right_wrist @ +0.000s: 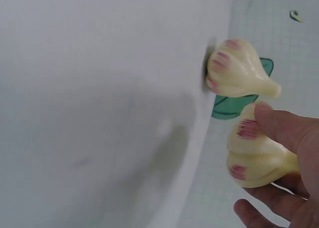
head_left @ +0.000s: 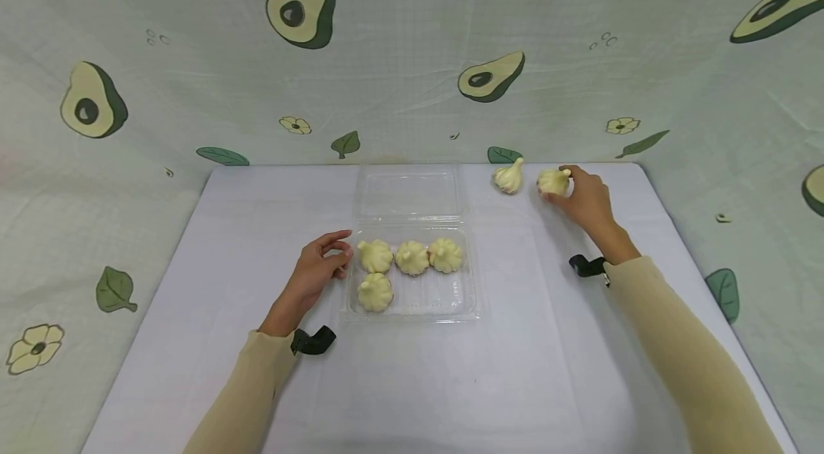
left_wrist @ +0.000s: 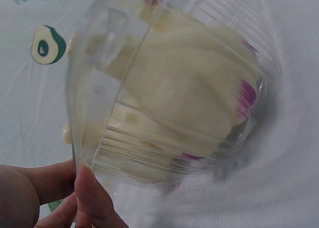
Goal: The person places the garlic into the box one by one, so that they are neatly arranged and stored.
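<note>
My left hand [head_left: 322,264] pinches the left rim of a clear plastic clamshell box [head_left: 444,304] between thumb and fingers, as the left wrist view shows close up. Several garlic bulbs [head_left: 412,257] sit in the box, three along the back and one at front left. At the back right, my right hand [head_left: 586,200] grips a garlic bulb [right_wrist: 256,148] between thumb and fingers, its stem toward the palm. Just left of it, another garlic bulb [head_left: 509,176] rests near the table's back edge. Purple streaks mark the bulbs in both wrist views.
The box's transparent lid [head_left: 410,195] lies folded back toward the rear edge. A white cloth covers the table [head_left: 270,225]. Behind it hangs a curtain [head_left: 399,25] printed with avocados and leaves. Each wrist wears a black camera mount [head_left: 314,341].
</note>
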A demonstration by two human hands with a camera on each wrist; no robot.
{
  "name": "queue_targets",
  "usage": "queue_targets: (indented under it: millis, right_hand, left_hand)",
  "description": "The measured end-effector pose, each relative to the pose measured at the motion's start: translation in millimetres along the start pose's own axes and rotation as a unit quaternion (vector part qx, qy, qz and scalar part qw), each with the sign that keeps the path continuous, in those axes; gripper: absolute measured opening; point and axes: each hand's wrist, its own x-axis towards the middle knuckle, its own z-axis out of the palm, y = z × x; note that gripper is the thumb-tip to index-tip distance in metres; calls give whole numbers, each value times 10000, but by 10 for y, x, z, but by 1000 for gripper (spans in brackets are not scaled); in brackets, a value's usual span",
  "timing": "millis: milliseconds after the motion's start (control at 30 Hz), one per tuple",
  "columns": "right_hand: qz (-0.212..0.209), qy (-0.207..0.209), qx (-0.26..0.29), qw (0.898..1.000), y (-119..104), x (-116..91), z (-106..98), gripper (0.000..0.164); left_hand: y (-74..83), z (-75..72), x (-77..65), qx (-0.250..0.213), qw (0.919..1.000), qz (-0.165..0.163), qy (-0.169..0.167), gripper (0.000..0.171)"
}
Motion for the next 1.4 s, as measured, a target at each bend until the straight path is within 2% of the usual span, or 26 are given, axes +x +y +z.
queue_targets:
  millis: [367,633,867,1200,1400]
  right_hand:
    - [-485,140,-25,9987,-341,-418,-171,68]
    - [-1175,234,142,9927,-660,-712,-212,65]
    - [-1842,258,160,9824,-879,-882,-163,66]
    - [-2391,-105,167,9708,-1221,-1041,-51,66]
    - [-2807,-269,189,9592,-1387,-1106,45,68]
  left_hand:
    - [1,4,-5,-28,10000,21,-14,49]
    - [-6,11,-1,-79,10000,10,-32,49]
    - [1,8,-9,-62,10000,17,-14,49]
    - [-3,4,-14,-55,10000,47,-8,49]
    - [13,11,-16,-71,10000,31,-25,49]
